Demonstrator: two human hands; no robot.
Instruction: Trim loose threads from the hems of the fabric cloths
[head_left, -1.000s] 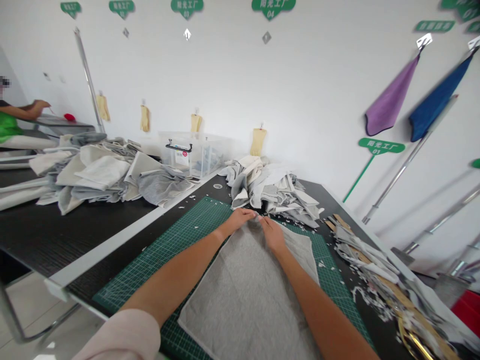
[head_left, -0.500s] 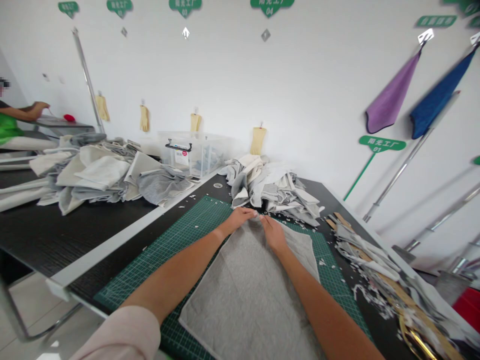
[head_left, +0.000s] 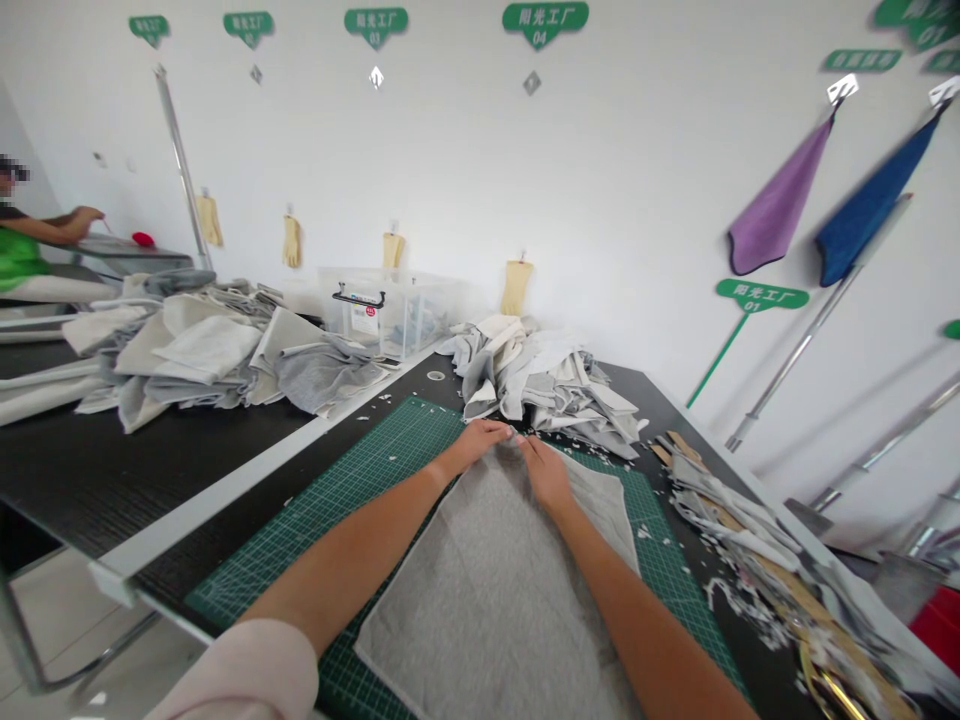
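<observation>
A grey cloth [head_left: 495,580] with a pale stitched edge lies spread over a green cutting mat [head_left: 330,500]. My left hand [head_left: 484,438] pinches the cloth's far edge between thumb and fingers. Close beside it, my right hand [head_left: 544,468] is closed on the same edge, the fingertips of both hands nearly meeting. The bit of cloth between them is bunched up a little. Both forearms reach over the cloth, and the right one covers part of its right side.
Just beyond my hands is a heap of grey and white cloths [head_left: 536,375]. Another cloth pile [head_left: 202,345] lies to the left, near a clear plastic box [head_left: 401,320]. Fabric strips, scraps and gold-handled scissors [head_left: 832,690] are at right. A person [head_left: 30,240] sits far left.
The view has tilted up slightly, so the wall signs sit lower in the picture. Both hands keep hold of the cloth's far edge, almost unmoved.
</observation>
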